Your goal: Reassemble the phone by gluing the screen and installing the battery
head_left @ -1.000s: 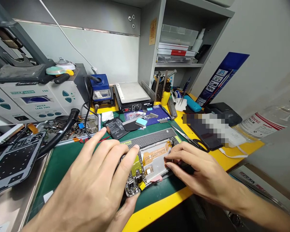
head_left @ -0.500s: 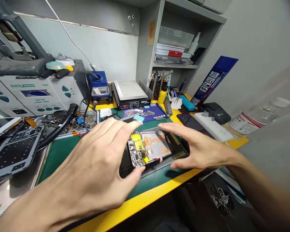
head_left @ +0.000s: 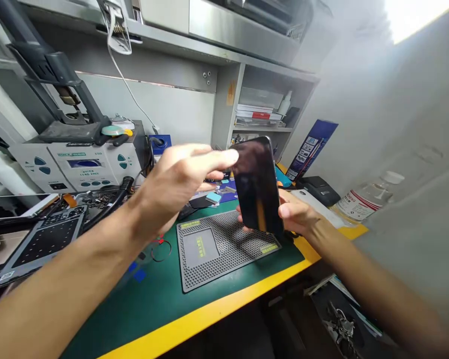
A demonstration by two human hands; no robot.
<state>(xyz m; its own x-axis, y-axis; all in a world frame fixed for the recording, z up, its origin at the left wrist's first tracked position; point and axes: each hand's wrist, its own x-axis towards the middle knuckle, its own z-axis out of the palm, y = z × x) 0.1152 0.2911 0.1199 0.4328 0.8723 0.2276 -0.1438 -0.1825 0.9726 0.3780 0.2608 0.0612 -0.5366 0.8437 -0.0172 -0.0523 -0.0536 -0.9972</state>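
A smartphone [head_left: 256, 187] stands nearly upright above the bench, its dark glossy screen turned toward me. My right hand [head_left: 296, 210] grips it by the lower part, thumb on the right edge and fingertips showing at the left edge. My left hand [head_left: 187, 172] is open, fingers stretched out, with one fingertip at the phone's upper left edge; whether it touches is unclear. Below lies a grey perforated work mat [head_left: 224, 264] with a rectangular recess at its left. The phone's back is hidden from me.
A hot-air soldering station [head_left: 86, 167] stands at the left, with a black hose beside it. Phone frames [head_left: 48, 239] lie nearer. On the right are a clear bottle [head_left: 366, 199], a black box [head_left: 318, 192] and a blue package [head_left: 312, 147]. A yellow edge [head_left: 217, 319] borders the green mat.
The phone has been lifted off the perforated mat and tilted up, screen now toward me instead of exposed circuitry. My right hand has closed on it; the view has tilted up.
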